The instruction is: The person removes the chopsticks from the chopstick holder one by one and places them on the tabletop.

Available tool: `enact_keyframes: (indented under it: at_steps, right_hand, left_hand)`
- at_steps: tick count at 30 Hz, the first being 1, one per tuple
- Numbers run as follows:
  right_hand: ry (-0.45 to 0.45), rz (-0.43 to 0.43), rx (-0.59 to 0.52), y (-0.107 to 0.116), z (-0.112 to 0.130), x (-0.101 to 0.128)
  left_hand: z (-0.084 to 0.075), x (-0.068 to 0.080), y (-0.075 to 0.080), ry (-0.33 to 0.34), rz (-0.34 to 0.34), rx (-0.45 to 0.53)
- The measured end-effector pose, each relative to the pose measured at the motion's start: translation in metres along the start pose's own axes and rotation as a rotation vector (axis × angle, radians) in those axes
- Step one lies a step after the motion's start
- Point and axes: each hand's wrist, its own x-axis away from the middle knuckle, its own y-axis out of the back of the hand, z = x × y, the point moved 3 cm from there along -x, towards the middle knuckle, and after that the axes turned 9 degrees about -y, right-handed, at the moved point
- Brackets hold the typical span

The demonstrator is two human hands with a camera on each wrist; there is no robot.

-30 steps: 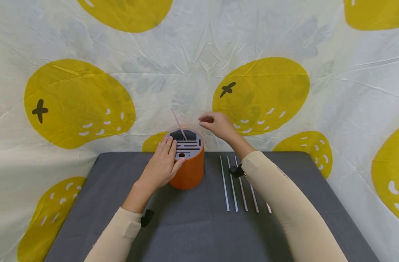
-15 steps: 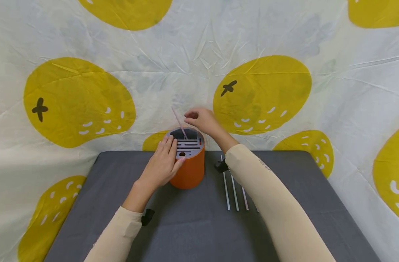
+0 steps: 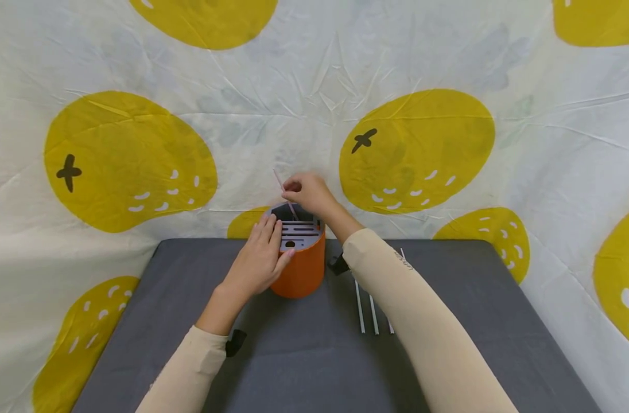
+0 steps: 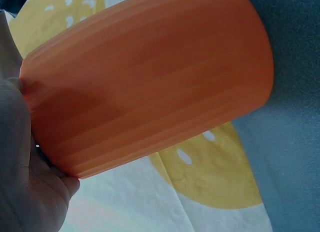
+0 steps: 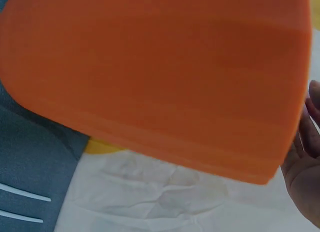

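Orange holder [image 3: 301, 269] is sitting at the mat's back edge under the flat-fingered left hand [image 3: 256, 265], while the right hand [image 3: 305, 194], having just moved in, is pinching the pink straw [image 3: 283, 192] standing in it.

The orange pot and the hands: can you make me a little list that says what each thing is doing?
orange pot: stands upright on the grey table, with a grey slotted lid on top
left hand: rests on the pot's left side, straight fingers lying on the lid
right hand: above the pot's back edge, pinching a thin pink stick
pink stick: tilted, lower end in the lid's big opening
other sticks: lie side by side on the table, right of the pot, partly hidden by the right arm
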Motion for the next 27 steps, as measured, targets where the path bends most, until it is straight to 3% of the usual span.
enact_keyframes:
  at_steps: [9, 17, 22, 27]
  right_hand:
    - [0.026, -0.047, 0.002, -0.005, -0.003, 0.002]
    - [-0.001, -0.045, -0.141, 0.005, -0.004, 0.008]
    - [0.064, -0.107, -0.177, 0.017, 0.001, 0.013]
    - [0.11, -0.136, -0.312, 0.029, 0.004, 0.018]
  left_hand:
    - [0.0, 0.0, -0.001, 0.011, 0.017, 0.005]
    - [0.001, 0.001, -0.001, 0.005, 0.001, -0.003]
    - [0.0, 0.001, 0.0, 0.008, -0.004, -0.003]
    - [-0.001, 0.0, 0.0, 0.003, -0.006, 0.0]
